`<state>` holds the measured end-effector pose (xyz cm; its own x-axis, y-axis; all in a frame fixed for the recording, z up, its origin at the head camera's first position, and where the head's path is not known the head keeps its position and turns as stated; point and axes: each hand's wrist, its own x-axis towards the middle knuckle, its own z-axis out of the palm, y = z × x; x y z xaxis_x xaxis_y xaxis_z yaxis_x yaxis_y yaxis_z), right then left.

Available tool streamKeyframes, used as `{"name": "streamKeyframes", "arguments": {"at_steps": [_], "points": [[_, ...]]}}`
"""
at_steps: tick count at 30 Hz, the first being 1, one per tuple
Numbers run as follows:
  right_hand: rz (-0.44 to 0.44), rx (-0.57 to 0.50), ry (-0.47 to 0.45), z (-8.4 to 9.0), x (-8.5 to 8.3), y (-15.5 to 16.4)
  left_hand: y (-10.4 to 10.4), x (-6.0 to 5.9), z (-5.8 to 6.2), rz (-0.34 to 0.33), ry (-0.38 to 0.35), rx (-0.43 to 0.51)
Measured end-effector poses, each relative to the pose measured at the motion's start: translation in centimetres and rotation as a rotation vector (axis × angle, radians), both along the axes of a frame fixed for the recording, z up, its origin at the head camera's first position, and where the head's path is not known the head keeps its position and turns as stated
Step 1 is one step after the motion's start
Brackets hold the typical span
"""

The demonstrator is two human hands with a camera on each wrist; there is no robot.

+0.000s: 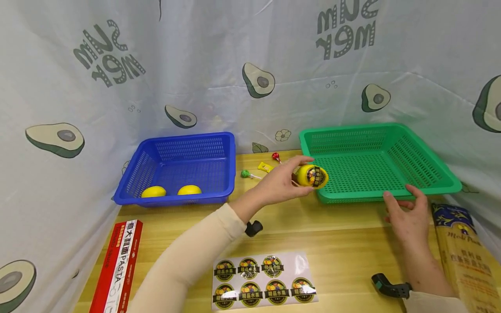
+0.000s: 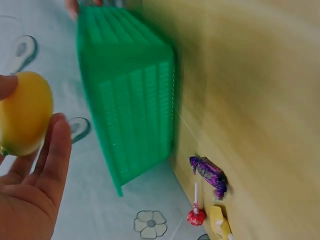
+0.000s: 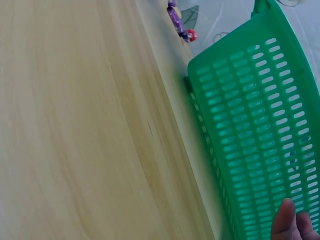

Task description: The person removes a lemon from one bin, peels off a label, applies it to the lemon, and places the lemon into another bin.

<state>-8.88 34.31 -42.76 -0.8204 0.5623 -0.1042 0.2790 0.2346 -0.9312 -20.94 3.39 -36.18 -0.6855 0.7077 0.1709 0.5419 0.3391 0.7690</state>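
My left hand (image 1: 299,176) grips a yellow lemon (image 1: 312,176) that bears a round dark sticker, holding it in the air over the near left corner of the green basket (image 1: 375,198). In the left wrist view the lemon (image 2: 25,112) sits between thumb and fingers (image 2: 55,150), with the green basket (image 2: 130,100) beyond. My right hand (image 1: 407,204) rests with relaxed fingers against the basket's front rim; its fingertips (image 3: 290,225) touch the green basket wall (image 3: 250,125). The green basket holds nothing.
A blue basket (image 1: 129,184) at left holds two plain lemons (image 1: 153,191) (image 1: 189,190). A green lollipop (image 1: 245,174), yellow candy (image 1: 266,167) and red lollipop (image 1: 275,156) lie between the baskets. A sticker sheet (image 1: 262,280) lies near me, a red pasta box (image 1: 117,265) left, a pasta packet (image 1: 462,256) right.
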Motion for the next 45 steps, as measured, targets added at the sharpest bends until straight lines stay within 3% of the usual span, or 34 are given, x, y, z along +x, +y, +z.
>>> {"name": "streamKeyframes", "arguments": {"at_steps": [5,11,13,17,29,32,35,38,43,45], "points": [[-0.053,0.012,-0.012,0.0,0.0,-0.3,4.1,-2.9,-0.4,0.009,0.075,-0.111],[-0.098,-0.037,-0.003,0.1,-0.2,-0.7,7.7,-4.4,-1.7,0.031,0.224,-0.335],[-0.107,-0.054,0.003,0.1,-0.3,-0.8,8.6,-4.6,-1.9,0.06,0.256,-0.422],[-0.115,-0.077,-0.001,0.0,-0.3,-0.9,9.5,-4.7,-2.2,0.107,0.247,-0.523],[-0.112,-0.095,0.012,0.1,-0.2,-0.9,9.9,-4.2,-2.1,0.118,0.252,-0.581],[-0.113,-0.083,-0.01,0.1,-0.3,-0.9,9.2,-3.6,-2.1,0.117,0.259,-0.534],[-0.097,-0.059,-0.028,0.1,-0.2,-1.2,7.6,-2.3,-2.1,0.107,0.252,-0.406],[-0.096,0.041,-0.012,0.3,0.2,-2.1,5.2,-0.7,-2.0,0.058,0.236,-0.288],[-0.068,0.194,0.101,0.8,0.8,-6.2,-0.1,1.8,-1.5,-0.016,0.193,-0.25],[0.011,0.207,0.13,1.0,1.0,-8.4,-2.4,2.4,-1.3,-0.01,0.19,-0.258]]}}
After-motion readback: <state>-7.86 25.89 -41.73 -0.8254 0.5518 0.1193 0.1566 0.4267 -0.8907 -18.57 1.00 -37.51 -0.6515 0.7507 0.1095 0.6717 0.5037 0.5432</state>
